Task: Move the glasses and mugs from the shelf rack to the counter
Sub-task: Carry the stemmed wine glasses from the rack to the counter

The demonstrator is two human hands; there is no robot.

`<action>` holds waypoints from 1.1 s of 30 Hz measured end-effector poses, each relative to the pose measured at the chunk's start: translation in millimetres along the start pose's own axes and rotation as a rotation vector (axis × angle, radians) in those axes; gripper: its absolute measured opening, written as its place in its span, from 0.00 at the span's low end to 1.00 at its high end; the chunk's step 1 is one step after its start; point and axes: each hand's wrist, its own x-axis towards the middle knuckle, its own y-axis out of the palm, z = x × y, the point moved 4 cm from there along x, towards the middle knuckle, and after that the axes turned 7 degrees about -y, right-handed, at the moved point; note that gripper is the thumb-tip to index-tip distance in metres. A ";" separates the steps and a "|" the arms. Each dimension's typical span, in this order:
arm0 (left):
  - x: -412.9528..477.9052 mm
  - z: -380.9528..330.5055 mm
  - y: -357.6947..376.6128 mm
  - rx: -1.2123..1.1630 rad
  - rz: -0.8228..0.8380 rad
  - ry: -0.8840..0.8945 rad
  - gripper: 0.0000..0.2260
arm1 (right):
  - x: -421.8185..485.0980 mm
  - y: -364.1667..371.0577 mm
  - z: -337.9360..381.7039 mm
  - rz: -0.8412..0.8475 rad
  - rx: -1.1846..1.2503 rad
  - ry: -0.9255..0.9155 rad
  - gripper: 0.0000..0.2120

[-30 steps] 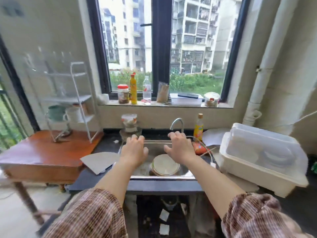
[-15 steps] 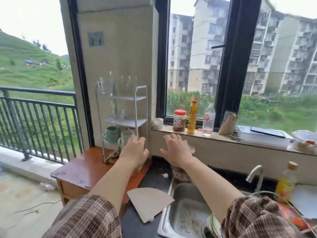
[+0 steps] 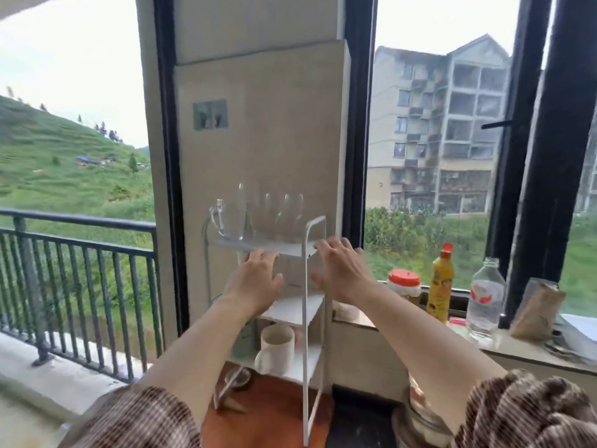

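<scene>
- Head view, nearest: we read the left hand (image 3: 255, 279) and the right hand (image 3: 339, 273) as empty, with fingers spread, at the front edge of the shelf rack's (image 3: 304, 367) top tier.
- A white mug (image 3: 276, 349) stands on the bottom tier and the glasses (image 3: 277, 215) line the top tier. We judge the reach only begun; next, a hand must close round one glass.
- The rack stands on a wooden table (image 3: 274, 415). Beyond lie a yellow bottle (image 3: 440, 286) on the sill and a balcony railing (image 3: 80, 253).

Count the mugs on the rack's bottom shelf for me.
2: a white mug at the front, and a green mug left of it, mostly hidden by the left forearm. Others may sit behind them.
</scene>
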 end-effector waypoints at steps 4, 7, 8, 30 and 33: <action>74.6 28.8 -2.8 -0.073 -0.049 0.081 0.22 | 70.4 9.9 -9.7 -0.123 0.013 0.081 0.23; 126.7 43.6 -3.1 -0.124 -0.047 0.143 0.22 | 118.7 23.0 -16.3 -0.129 0.050 0.173 0.24; 143.0 46.0 -2.7 -0.149 -0.039 0.161 0.23 | 134.1 27.4 -18.1 -0.128 0.060 0.195 0.26; 281.5 40.7 36.1 -0.552 -0.068 0.173 0.15 | 249.6 77.6 -70.4 -0.168 0.475 0.543 0.34; 274.9 40.8 33.6 -0.579 -0.078 0.208 0.16 | 244.3 74.4 -68.5 -0.202 0.504 0.554 0.35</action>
